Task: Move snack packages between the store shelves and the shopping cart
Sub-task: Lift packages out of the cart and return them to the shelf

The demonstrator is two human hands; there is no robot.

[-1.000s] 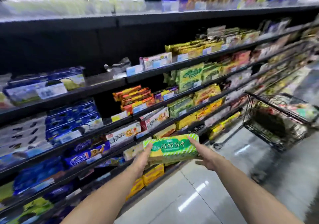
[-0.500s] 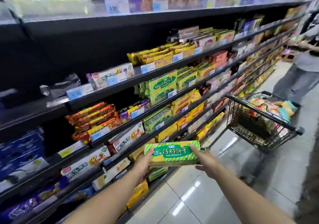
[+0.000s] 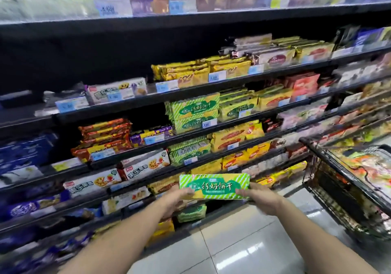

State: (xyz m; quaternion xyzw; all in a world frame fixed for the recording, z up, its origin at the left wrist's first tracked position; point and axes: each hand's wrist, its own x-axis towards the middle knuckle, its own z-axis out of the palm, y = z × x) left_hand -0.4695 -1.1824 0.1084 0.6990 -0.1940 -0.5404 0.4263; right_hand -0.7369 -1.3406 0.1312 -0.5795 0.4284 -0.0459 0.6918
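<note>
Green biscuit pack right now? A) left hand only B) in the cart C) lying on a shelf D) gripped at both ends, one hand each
D: the left hand and right hand each grip one end of the green biscuit pack, held out to the left of the shopping cart.

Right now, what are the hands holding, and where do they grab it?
A green biscuit pack. The left hand grips its left end and the right hand grips its right end.

Green-striped biscuit pack (image 3: 214,186) held level by both ends before the lower shelves (image 3: 190,90); the stocked cart (image 3: 325,185) stands right.
</note>
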